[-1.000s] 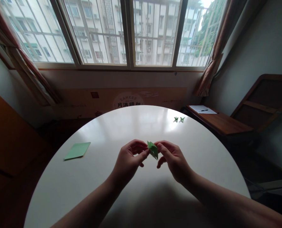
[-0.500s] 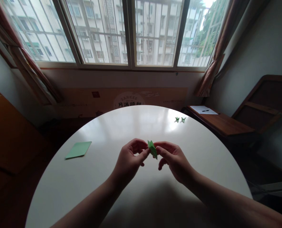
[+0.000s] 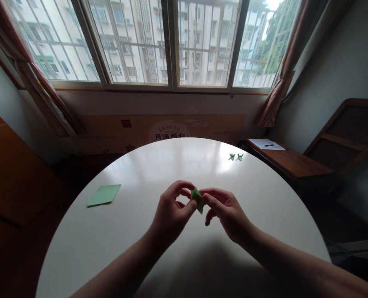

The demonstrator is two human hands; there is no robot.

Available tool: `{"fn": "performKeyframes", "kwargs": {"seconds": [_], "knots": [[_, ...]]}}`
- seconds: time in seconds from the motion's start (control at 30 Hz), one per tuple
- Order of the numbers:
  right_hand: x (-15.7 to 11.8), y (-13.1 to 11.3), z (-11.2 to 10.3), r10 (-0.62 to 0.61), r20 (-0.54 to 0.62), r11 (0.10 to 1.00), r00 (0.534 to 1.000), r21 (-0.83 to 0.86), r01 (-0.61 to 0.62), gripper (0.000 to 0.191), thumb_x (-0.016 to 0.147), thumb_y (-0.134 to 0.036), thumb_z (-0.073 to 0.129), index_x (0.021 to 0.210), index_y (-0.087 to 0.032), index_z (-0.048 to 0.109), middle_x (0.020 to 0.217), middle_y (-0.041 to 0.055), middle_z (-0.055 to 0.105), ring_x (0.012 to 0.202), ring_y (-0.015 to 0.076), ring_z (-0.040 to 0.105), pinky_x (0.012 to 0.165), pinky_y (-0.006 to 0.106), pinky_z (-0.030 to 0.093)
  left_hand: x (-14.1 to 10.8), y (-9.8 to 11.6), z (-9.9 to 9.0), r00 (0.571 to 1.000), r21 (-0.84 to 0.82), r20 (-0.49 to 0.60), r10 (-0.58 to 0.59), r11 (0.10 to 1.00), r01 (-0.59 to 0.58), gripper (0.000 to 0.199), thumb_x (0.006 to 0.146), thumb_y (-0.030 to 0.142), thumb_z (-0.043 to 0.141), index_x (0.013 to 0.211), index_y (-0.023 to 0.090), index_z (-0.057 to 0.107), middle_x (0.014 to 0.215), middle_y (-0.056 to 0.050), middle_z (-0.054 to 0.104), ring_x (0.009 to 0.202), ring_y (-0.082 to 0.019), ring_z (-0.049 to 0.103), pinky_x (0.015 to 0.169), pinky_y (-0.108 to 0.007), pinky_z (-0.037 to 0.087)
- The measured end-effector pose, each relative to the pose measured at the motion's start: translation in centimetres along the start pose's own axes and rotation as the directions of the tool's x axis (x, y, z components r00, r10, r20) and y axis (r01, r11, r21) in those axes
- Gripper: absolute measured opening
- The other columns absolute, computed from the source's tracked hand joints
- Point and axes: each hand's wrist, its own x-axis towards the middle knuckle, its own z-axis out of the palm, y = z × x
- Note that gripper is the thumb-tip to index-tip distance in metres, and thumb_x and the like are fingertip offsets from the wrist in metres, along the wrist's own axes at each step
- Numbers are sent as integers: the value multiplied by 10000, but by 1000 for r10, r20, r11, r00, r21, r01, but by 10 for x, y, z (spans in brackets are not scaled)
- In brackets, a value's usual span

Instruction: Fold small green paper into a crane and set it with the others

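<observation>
A small piece of folded green paper (image 3: 197,198) is held between both hands above the middle of the white round table (image 3: 159,165). My left hand (image 3: 175,210) pinches its left side between thumb and fingers. On the right side, my right hand (image 3: 224,209) grips it with thumb and index finger, the lower fingers curled below. Two small green folded paper birds (image 3: 232,156) stand side by side near the far right edge of the table. A flat stack of light green paper squares (image 3: 104,195) lies at the left.
Beyond the table's right edge stands a brown wooden side table (image 3: 308,162) with white paper (image 3: 266,144) and a dark pen on it. A wooden chair back (image 3: 348,132) leans at the far right. Behind are a barred window and curtains.
The folded paper has turned slightly, its lower tip a little lower. My left thumb has shifted over more of it. The whole view has moved very slightly.
</observation>
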Motion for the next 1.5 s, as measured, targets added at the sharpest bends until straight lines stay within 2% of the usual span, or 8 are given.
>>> {"fn": "performKeyframes", "kwargs": {"seconds": [0.2, 0.43, 0.63, 0.8, 0.97, 1.23, 1.33, 1.5], "knots": [[0, 3, 1, 24, 9, 999, 1000, 40, -24, 235, 791, -359, 811, 964, -200, 797, 820, 60, 735, 703, 168, 642, 456, 216, 544, -1, 0, 2, 999, -41, -25, 37, 998, -38, 134, 751, 180, 662, 883, 177, 641, 930, -53, 644, 801, -202, 638, 495, -243, 522], [1, 2, 4, 42, 5, 998, 999, 56, -42, 240, 773, -348, 831, 955, -198, 785, 806, 56, 721, 749, 184, 650, 454, 212, 540, -1, 2, 2, 999, -89, -34, -6, 996, 3, 112, 849, 267, 665, 887, 167, 633, 801, -19, 660, 621, -160, 667, 492, -244, 502], [1, 3, 8, 51, -45, 995, 998, 83, -47, 233, 815, -412, 785, 877, -188, 766, 770, 54, 698, 783, 205, 660, 434, 209, 533, -2, 0, 4, 998, -85, -65, -25, 996, 19, 124, 846, 274, 700, 894, 173, 647, 750, 5, 655, 614, -153, 676, 496, -223, 490], [1, 5, 9, 61, -82, 993, 995, 103, -53, 235, 771, -390, 833, 841, -183, 746, 759, 41, 691, 765, 198, 666, 430, 203, 525, -1, 0, 5, 997, -135, -76, -23, 991, 12, 172, 809, 265, 759, 907, 184, 643, 781, -2, 696, 653, -164, 700, 510, -218, 508], [0, 4, 9, 49, -100, 994, 994, 101, -39, 251, 747, -383, 853, 836, -178, 737, 764, 42, 692, 764, 199, 666, 432, 206, 525, 1, 1, 4, 996, -163, -91, 5, 986, -20, 174, 792, 274, 791, 789, 171, 651, 744, 1, 706, 620, -143, 686, 507, -201, 514], [-1, 3, 9, 21, -97, 996, 995, 89, -12, 228, 762, -362, 845, 849, -184, 734, 784, 36, 700, 748, 188, 667, 441, 207, 528, 1, 1, 3, 999, -118, -34, 27, 993, -31, 154, 881, 310, 689, 864, 170, 751, 706, -17, 738, 619, -148, 680, 517, -207, 540], [-2, 3, 8, 9, -107, 995, 994, 97, 2, 219, 755, -347, 852, 857, -191, 737, 798, 33, 704, 755, 191, 676, 441, 209, 533, -1, 0, 3, 1000, -119, -17, 22, 993, -24, 116, 875, 255, 672, 915, 189, 758, 780, -22, 758, 669, -161, 698, 522, -211, 550], [-2, 1, 8, -6, -111, 995, 994, 103, 17, 215, 757, -338, 855, 855, -191, 733, 825, 31, 725, 735, 183, 696, 494, 232, 569, 0, 0, 4, 1000, -119, -23, 13, 993, -16, 72, 836, 237, 721, 882, 189, 749, 810, -27, 763, 683, -168, 713, 525, -208, 531]]}}
